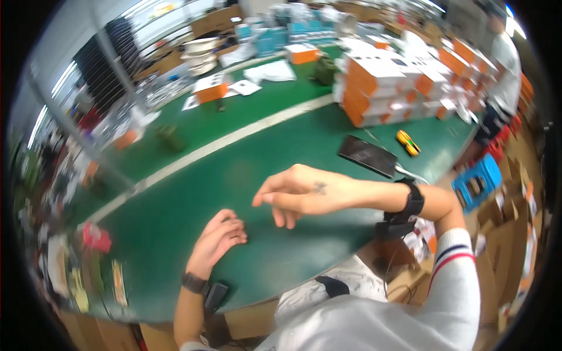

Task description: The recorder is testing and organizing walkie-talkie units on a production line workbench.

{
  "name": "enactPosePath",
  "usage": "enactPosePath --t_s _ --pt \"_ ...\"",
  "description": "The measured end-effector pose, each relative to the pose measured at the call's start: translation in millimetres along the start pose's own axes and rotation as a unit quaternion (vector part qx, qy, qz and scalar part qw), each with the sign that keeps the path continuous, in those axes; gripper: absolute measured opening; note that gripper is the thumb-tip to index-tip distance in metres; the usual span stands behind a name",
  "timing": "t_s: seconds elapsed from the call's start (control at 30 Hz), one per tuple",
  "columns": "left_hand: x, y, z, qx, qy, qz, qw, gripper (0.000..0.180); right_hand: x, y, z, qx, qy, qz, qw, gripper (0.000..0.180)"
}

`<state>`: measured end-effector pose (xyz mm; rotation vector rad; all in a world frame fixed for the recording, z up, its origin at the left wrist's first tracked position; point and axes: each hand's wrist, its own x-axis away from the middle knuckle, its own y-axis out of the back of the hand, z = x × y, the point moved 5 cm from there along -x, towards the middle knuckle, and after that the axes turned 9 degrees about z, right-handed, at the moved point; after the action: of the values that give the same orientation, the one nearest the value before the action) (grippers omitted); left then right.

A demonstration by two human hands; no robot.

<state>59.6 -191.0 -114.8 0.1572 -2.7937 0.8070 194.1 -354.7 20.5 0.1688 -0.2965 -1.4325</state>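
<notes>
A long green-topped table [193, 193] fills the room's middle, a pale stripe [234, 137] running lengthwise along it. Toward its far right corner stand stacks of orange-and-white boxes [398, 82]. Beyond the right edge sit a blue plastic stool [477, 181] and brown cardboard cartons [503, 234] on the floor. Bright strip lights [64, 79] glare along the left wall, and cluttered benches [222, 23] line the back.
</notes>
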Motion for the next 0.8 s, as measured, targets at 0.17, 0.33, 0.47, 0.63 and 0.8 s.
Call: enactPosePath --t_s 0.17,0.33,0.47,0.63,0.8 --pt "-17 -7 16 0.040 -0.001 0.042 0.998 0.025 -101 3 -56 -0.011 0.048 -0.006 0.999 0.031" --pt "-16 -1 24 0.040 -0.014 0.047 0.998 0.021 -197 23 -119 0.127 0.082 -0.125 0.981 0.031" --pt "-22 -2 24 0.054 -0.006 0.056 0.997 0.022 -228 30 -145 0.189 0.050 -0.217 0.956 0.030" --pt "-20 12 22 0.122 -0.028 0.023 0.992 0.023 -222 18 -134 0.157 0.014 -0.203 0.967 0.028" --pt "-21 28 15 0.195 -0.085 -0.017 0.977 0.022 -224 18 -136 0.141 0.034 -0.221 0.964 0.027"
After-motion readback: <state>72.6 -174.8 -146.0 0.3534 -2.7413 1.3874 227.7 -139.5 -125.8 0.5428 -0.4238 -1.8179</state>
